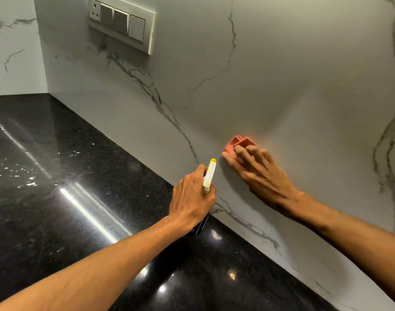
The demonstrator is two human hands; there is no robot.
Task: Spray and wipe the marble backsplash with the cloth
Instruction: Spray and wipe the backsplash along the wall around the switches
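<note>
The marble backsplash (270,70) is white with grey veins and fills the upper right. My right hand (257,169) presses a folded pink cloth (238,143) flat against it, fingers spread over the cloth, and looks slightly blurred. My left hand (192,196) grips a spray bottle (209,176) with a white head and yellow nozzle tip; the nozzle points up toward the wall just left of the cloth. The bottle's dark body shows below my left wrist.
A glossy black granite countertop (68,176) runs along the foot of the wall. A switch plate (122,23) with a socket and three switches is mounted high on the left. A second marble wall (15,55) forms the far left corner.
</note>
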